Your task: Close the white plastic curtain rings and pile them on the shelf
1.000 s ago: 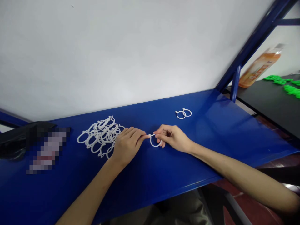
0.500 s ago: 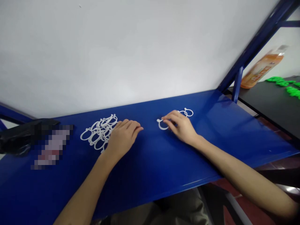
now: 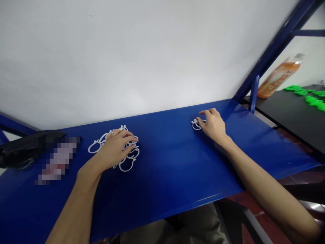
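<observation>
A tangled pile of thin white plastic rings (image 3: 132, 158), each with a small knob or loop, lies on the left half of the blue tabletop (image 3: 162, 183). Over this pile rests my left hand (image 3: 115, 146), its thumb apart from the fingers; it covers the pile's middle, and no ring shows as gripped. Farther right, near the back, a few similar white rings (image 3: 196, 129) lie together. My right hand (image 3: 212, 124) is just above and beside them, thumb and fingers apart, hiding part of the group. Nothing is visible between its fingertips.
A black plastic bag (image 3: 17, 157) and a blurred-out pale packet (image 3: 57, 162) lie at the left. Behind the tabletop stands a white wall (image 3: 152, 61). Past the blue frame post (image 3: 254, 95), a dark table (image 3: 284, 112) holds an orange bottle (image 3: 278, 79) and green pieces (image 3: 297, 90).
My right hand has moved right and back, letting go of the white ring it held, which now lies with the others. My left hand has shifted left onto the pile and spread its fingers.
</observation>
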Available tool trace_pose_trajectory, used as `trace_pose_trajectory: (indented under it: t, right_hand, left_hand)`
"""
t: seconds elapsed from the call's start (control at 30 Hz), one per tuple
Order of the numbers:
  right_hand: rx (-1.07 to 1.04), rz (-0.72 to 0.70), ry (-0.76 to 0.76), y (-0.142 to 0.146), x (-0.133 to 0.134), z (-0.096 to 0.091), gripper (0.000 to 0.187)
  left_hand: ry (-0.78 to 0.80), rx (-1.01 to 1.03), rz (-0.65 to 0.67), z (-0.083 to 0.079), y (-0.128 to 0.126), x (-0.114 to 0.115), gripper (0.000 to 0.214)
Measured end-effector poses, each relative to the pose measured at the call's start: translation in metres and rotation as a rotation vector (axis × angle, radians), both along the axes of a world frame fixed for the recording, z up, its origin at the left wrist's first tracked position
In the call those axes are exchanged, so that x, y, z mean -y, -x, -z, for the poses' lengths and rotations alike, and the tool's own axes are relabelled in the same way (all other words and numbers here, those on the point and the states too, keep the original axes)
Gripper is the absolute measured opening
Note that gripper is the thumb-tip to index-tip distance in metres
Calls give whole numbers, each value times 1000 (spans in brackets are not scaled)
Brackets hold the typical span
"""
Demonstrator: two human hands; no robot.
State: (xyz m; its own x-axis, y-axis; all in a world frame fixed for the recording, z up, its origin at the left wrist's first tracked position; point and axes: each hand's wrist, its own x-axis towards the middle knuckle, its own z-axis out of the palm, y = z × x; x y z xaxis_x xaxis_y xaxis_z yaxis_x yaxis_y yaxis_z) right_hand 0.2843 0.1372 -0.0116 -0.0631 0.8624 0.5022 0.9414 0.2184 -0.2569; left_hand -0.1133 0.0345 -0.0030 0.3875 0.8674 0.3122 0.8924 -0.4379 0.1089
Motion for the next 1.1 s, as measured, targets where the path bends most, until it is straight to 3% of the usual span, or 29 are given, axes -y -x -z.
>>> trace_pose_trajectory:
  t: [0.17,0.4,0.5,0.63,0.77,0.9,1.0,1.1]
  right_hand:
    - [-4,-160,-36,12,11,-2,28]
    - [-61,-506,19,36,31,-1,25]
    - [-179,-711,149,49,47,-4,23]
    - [-429,-901,470,65,71,-8,23]
    - [-684,-904,747,75,85,-7,20]
    - [-981,-907,952,80,90,-5,24]
    - [-1133,-925,1076,84,92,-3,29]
    - [-1192,-896,1071,86,90,0,31]
  left_hand:
    - [-68,-8,0,3,-7,0,28]
    - [-62,237,-17,-23,-27,8,24]
    - [-19,448,-94,-21,-53,12,20]
    - [51,680,-112,-6,-96,19,15]
    - [-115,665,-34,1,-125,26,30]
    - [-253,597,16,6,-130,30,21]
    - [-227,623,-8,12,-127,30,16]
    - [-165,652,-19,18,-127,30,17]
